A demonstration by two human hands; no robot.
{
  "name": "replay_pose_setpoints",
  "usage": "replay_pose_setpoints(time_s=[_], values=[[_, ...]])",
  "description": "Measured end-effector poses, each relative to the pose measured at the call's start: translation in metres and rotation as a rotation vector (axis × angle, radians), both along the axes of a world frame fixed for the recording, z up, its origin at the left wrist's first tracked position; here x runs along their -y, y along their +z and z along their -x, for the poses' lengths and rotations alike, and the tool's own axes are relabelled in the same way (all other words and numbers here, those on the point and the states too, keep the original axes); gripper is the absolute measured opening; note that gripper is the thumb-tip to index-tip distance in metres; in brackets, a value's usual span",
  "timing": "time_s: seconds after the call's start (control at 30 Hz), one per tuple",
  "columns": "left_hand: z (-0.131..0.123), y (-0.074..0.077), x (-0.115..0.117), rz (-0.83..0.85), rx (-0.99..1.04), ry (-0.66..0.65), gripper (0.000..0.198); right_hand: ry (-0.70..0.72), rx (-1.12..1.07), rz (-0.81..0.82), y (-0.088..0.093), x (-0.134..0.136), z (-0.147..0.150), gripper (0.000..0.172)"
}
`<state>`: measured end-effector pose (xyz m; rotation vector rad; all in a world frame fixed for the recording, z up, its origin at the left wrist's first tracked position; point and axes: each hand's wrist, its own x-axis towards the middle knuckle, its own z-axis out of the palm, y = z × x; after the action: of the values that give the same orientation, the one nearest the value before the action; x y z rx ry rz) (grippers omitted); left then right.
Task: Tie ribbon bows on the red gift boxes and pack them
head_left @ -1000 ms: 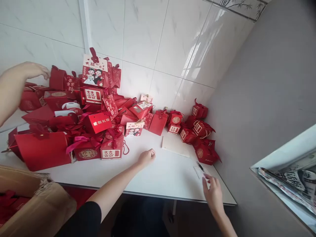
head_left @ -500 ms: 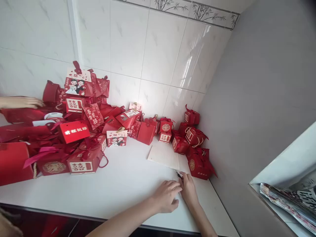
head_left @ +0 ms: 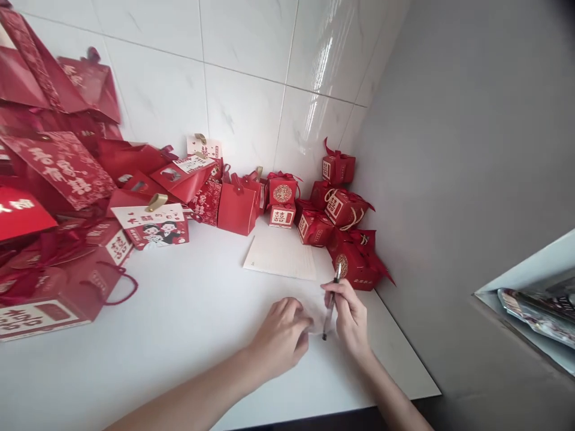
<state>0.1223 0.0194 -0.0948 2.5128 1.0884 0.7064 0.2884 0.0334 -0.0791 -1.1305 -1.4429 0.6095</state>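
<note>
Upright in my right hand is a pen with a clear barrel and dark ends, pinched between thumb and fingers. My left hand is just to its left, over the white table, its fingers curled in toward the thumb. A pale, see-through smear shows between the hands by the left fingertips; I cannot make out what it is. Beyond both hands a sheet of white paper lies flat on the table, touched by neither.
Red gift boxes are stacked in the right corner against the grey wall. Several red bags and boxes line the tiled wall, with a bigger heap at left. A shelf holding shiny packets juts in at right.
The view has shifted closer and to the right, and the other person's hand at left is out of frame. The pen has swung upright in my right hand. My hands have moved slightly apart.
</note>
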Motion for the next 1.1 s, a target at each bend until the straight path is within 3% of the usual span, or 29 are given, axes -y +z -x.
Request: replay_pose_setpoints(time_s=[0.13, 0.27, 0.37, 0.5, 0.6, 1.1], values=[[0.007, 0.0, -0.005, -0.043, 0.005, -0.023, 0.026, 0.149, -0.231, 0.06, 0.008, -0.014, 0.015, 0.021], [0.011, 0.001, -0.005, 0.026, -0.044, -0.005, 0.026, 0.141, -0.396, 0.133, -0.005, -0.028, 0.021, 0.018], [0.011, 0.0, -0.003, 0.053, -0.085, -0.007, 0.039, 0.193, -0.415, 0.225, -0.014, -0.03, 0.019, 0.03], [0.01, 0.0, -0.002, 0.069, -0.095, -0.007, 0.046, 0.258, -0.376, 0.325, -0.015, -0.029, 0.015, 0.037], [0.01, 0.001, -0.003, 0.078, -0.089, 0.007, 0.043, 0.204, -0.321, 0.334, -0.014, -0.03, 0.015, 0.045], [0.007, 0.003, -0.003, 0.1, -0.11, 0.029, 0.04, 0.009, 0.108, 0.319, -0.01, -0.024, 0.017, 0.039]])
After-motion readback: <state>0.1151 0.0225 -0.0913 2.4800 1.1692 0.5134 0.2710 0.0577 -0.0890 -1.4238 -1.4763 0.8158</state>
